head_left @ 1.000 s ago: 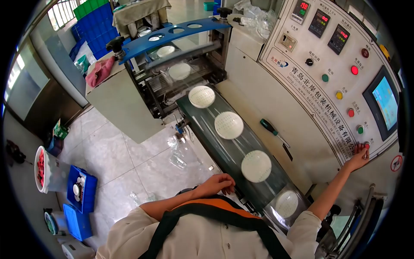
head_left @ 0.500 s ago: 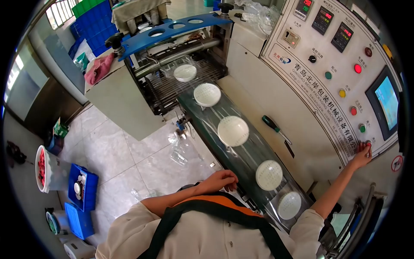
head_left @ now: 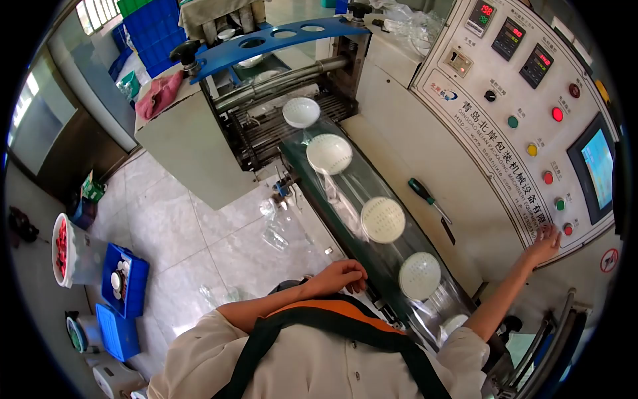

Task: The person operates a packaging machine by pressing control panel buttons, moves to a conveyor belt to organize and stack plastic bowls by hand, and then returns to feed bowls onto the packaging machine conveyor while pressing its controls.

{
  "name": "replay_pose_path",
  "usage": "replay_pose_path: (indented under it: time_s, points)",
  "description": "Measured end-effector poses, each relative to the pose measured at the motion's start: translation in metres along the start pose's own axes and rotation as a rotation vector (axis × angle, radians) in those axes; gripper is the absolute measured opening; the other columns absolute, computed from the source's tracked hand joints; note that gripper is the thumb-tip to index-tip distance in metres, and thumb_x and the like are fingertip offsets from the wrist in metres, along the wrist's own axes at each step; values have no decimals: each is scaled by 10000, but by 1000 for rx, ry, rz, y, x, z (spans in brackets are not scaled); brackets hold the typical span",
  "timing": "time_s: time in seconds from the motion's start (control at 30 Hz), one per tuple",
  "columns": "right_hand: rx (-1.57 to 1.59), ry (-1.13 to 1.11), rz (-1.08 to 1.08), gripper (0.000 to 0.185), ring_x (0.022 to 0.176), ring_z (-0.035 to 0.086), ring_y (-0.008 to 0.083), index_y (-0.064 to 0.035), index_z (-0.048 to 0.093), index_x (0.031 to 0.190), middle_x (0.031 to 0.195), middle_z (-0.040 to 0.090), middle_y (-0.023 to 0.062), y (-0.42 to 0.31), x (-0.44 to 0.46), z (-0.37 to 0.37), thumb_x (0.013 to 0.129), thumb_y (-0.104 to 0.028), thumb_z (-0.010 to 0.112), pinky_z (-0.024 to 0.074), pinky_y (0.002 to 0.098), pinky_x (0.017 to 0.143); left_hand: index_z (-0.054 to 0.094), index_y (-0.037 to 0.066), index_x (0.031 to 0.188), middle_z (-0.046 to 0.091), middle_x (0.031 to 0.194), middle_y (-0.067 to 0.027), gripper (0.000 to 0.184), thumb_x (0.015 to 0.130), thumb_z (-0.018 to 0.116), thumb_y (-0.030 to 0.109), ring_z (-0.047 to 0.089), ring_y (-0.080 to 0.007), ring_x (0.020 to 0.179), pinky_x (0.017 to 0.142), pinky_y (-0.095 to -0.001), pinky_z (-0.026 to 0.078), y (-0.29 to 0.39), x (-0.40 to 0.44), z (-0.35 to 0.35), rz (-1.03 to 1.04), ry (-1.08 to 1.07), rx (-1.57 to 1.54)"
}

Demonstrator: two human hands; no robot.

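Note:
My left hand (head_left: pixel 343 276) rests at the near edge of the green conveyor belt (head_left: pixel 312 226), its fingers loosely curled with nothing seen in them. Close to the control panel (head_left: pixel 458 139), my right hand (head_left: pixel 545 245) is raised just left of the lowest red button (head_left: pixel 567 229), fingers partly bent and holding nothing visible. Several white bowls in clear film lie in a row on the belt. One bowl (head_left: pixel 301 112) is at the machine's rollers, another bowl (head_left: pixel 383 219) is midway, and a further bowl (head_left: pixel 420 275) is nearer my body. My right sleeve partly hides the last bowl (head_left: pixel 452 326).
A green-handled screwdriver (head_left: pixel 421 190) lies on the ledge beside the belt. Beyond it, a blue perforated bar (head_left: pixel 279 40) spans the machine. A pink cloth (head_left: pixel 159 94) sits on the housing. Blue crates (head_left: pixel 126 279) and a white bucket (head_left: pixel 83 253) stand on the left floor.
The bowls and film have moved along the belt toward my body. My right hand has drawn back left from the red button. My left hand stays in place.

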State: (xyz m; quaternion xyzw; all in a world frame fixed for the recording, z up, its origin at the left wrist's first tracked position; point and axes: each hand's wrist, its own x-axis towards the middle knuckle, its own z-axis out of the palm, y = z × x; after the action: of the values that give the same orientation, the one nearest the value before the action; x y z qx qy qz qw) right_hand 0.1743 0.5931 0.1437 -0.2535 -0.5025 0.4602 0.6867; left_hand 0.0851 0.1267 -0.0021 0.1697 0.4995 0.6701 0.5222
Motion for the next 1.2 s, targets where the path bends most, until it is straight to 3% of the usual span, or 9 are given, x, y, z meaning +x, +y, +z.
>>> replay_pose_path:
  time_s: [0.13,0.2,0.33,0.43,0.63,0.7,0.83,0.93,1.2]
  points:
    - [-119,-501,184,310,820,524,146,-29,525,1029,895,533,61,-31,-140,43,883,-298,473,473,283,683,524,14,956,595,826,-74,154,884,435,117,577,-129,766,711,-247,472,6,1,4,-14,-30,16]
    - [-155,-861,488,284,803,545,137,-34,526,1006,848,557,49,-55,-212,57,875,-284,491,480,271,658,525,19,958,593,836,-73,153,883,448,127,573,-124,784,721,-243,466,9,0,8,-41,-60,39]
    - [-29,-1515,715,267,953,524,168,0,501,1082,1006,547,98,-57,-309,45,881,-170,463,434,306,834,546,16,999,596,928,-77,204,867,502,164,560,-136,861,764,-255,450,17,-7,14,70,-235,236]
    - [-112,-1759,1015,329,1053,485,175,-1,472,1149,1100,530,103,-68,-342,32,852,-143,464,366,285,905,569,5,1023,596,986,-90,258,841,554,188,550,-163,910,784,-278,441,24,-15,16,141,-348,289]
    - [-69,-1712,1106,348,1010,497,177,-34,475,1166,1097,532,106,-79,-361,11,868,-212,454,371,281,878,593,15,986,606,942,-101,302,804,604,256,558,-172,884,754,-266,439,24,-27,6,-24,-627,432]
    - [-228,-1733,961,341,992,500,179,-40,496,1146,1081,544,95,-80,-369,-2,875,-235,429,372,278,867,593,8,980,609,927,-105,320,796,612,269,564,-177,861,745,-270,443,12,-26,5,-40,-686,405]
    - [-395,-1323,1227,340,984,505,179,-27,535,1091,1042,567,111,-109,-393,-27,871,-253,410,368,271,871,593,-3,964,612,903,-110,335,788,621,281,569,-180,834,735,-273,445,-2,-28,1,-80,-834,349]
    - [-466,-1080,1193,526,823,529,135,5,536,1071,923,575,93,-131,-416,-47,865,-458,391,422,241,724,593,-7,953,612,896,-111,332,787,622,279,568,-178,829,733,-272,445,-7,-35,2,-118,-874,356]
    - [-402,-678,1185,559,683,506,90,15,495,1106,814,552,62,-207,-449,-112,866,-479,393,406,210,618,594,-19,926,612,876,-112,327,785,624,275,568,-174,818,728,-271,443,-35,-75,54,-178,-959,440]
